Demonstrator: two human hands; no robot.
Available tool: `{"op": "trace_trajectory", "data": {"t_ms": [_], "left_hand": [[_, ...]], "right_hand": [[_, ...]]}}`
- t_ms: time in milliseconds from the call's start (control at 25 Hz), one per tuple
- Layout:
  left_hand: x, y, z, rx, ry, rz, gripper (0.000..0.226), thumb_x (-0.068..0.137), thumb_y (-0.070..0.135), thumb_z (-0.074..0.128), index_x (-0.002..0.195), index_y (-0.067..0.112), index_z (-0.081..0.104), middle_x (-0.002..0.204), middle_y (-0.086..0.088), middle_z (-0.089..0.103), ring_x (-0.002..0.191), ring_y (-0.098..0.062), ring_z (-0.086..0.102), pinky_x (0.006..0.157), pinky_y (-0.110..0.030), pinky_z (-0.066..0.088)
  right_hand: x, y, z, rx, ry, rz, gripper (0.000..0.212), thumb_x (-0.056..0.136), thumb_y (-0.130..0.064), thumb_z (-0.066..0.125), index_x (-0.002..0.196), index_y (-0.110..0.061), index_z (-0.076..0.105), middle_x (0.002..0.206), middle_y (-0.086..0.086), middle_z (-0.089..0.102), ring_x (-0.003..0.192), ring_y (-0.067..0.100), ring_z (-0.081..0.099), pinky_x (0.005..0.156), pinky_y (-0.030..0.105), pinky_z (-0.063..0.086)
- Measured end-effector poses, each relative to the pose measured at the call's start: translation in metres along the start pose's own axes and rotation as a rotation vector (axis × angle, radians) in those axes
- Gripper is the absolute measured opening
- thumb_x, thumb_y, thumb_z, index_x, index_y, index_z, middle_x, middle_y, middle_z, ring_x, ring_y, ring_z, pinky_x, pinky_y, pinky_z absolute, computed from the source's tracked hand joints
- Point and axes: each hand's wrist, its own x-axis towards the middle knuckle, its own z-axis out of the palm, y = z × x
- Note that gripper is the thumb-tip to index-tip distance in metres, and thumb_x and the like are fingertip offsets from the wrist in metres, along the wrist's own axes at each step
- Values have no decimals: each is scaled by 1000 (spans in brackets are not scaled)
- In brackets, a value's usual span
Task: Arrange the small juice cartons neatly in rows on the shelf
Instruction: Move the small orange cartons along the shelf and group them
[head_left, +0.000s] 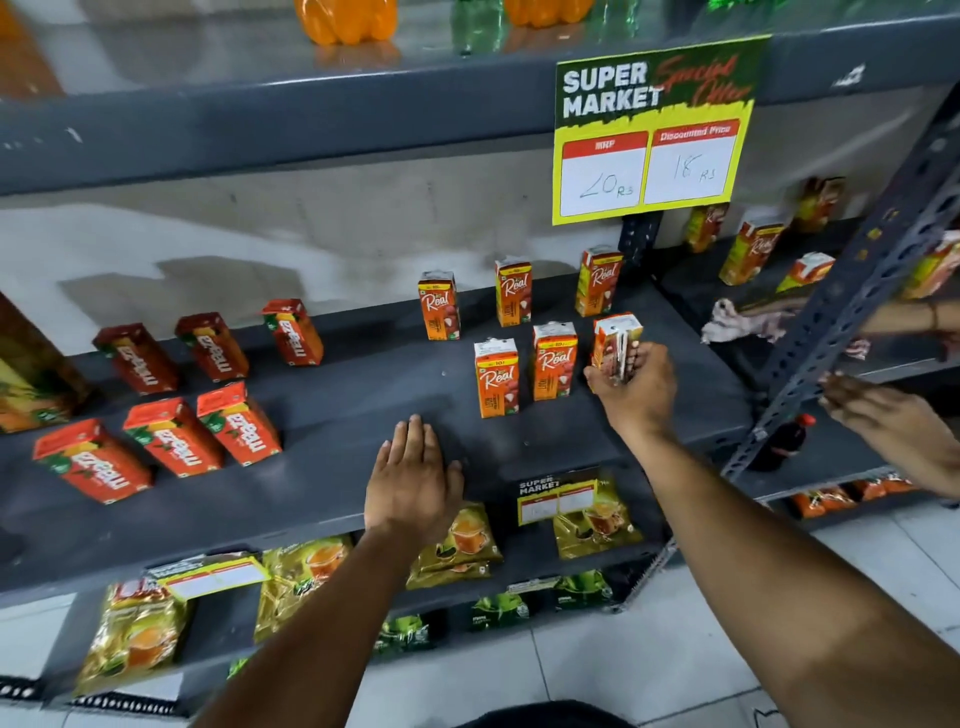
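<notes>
At nine o'clock on your grey shelf (337, 426), six red Maaza cartons (236, 423) stand tilted in two rows of three. Your left hand (413, 480) lies flat at six o'clock on the shelf's front, fingers pressed together. At two o'clock, five upright Real cartons (497, 378) form two rows. Your right hand (631, 387) pinches a sixth Real carton (613, 338) just beside the front row's right end.

held carton (613, 340) base hidden, orange bottles (345, 18) cropped
</notes>
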Motion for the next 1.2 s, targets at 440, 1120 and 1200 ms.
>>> {"op": "trace_trajectory", "data": {"t_ms": [440,1120,1200], "left_hand": [[2,0,3,39,7,-14,69,97,46,14,151,5,8,162,-11,2,149,-24,-1,120,-36,4],[1,0,5,16,39,-7,68,97,46,15,151,5,11,162,-12,7,149,-24,2,120,-37,6],[1,-1,5,25,37,-13,68,97,47,14,151,5,11,162,-12,6,149,-24,2,120,-37,6]], "right_hand": [[73,-72,-87,-1083,-803,-808,96,79,19,49,148,-44,27,162,-12,16,147,20,20,113,39,30],[62,-56,-64,-601,-346,-244,57,86,-50,59,129,-13,52,127,20,52,114,41,54,89,43,49],[55,-50,-60,-543,-315,-249,49,86,-51,59,119,-14,57,121,19,50,111,39,53,86,40,46]]}}
